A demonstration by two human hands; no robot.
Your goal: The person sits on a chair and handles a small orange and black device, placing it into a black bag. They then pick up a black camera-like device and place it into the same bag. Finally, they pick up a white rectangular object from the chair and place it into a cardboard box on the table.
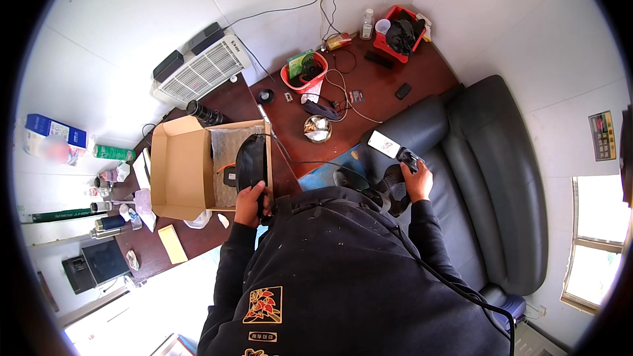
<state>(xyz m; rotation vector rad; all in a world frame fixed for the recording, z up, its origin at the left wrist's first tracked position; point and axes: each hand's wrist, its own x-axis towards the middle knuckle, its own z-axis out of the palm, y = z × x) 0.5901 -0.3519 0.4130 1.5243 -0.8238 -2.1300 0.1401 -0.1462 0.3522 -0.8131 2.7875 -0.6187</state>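
Observation:
My left hand (252, 204) is closed around the lower end of a long black pouch-like thing (250, 161), held over the right side of an open cardboard box (181, 175). A thin black cable (310, 162) runs rightward from near its upper end. Inside the box lie bubble wrap (225, 148) and a small black item (229, 176) beside an orange strip. Over the sofa, my right hand (417, 182) has its fingers closed on a small black device (407, 155), whose exact kind I cannot make out. Close to it is a white-screened phone (384, 144).
A black sofa (488, 178) spans the right side. On the dark red desk (293, 148) stand a metal bowl (318, 129), a red basket (322, 64), a red bin (415, 48) and a heater (204, 72). Several bottles (109, 223) stand at the left. A cable (455, 283) crosses my clothing.

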